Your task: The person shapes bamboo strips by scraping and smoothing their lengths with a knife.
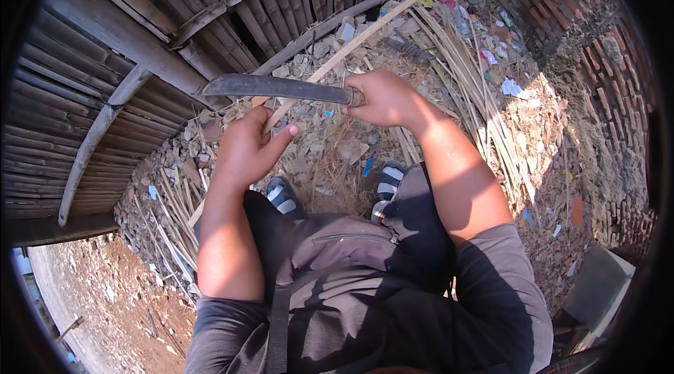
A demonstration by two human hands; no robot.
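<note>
My right hand (387, 97) is closed round the handle of a machete (281, 88). Its long dark blade points left, above my left hand, and crosses over a long pale bamboo strip (372, 31). My left hand (244, 146) grips that strip low down, thumb stuck out to the right. From there the strip slants up to the far right, and its lower end comes out near my left forearm. Whether the blade touches the strip I cannot tell. A small orange-brown piece (260, 102) shows by my left fingers, partly hidden.
A bamboo slat wall (84, 79) stands at the left, a brick wall (618, 93) at the right. Bamboo strips lie in a pile (484, 107) at the right and another (172, 223) at the left. Rubble and litter cover the ground around my sandalled feet (283, 195).
</note>
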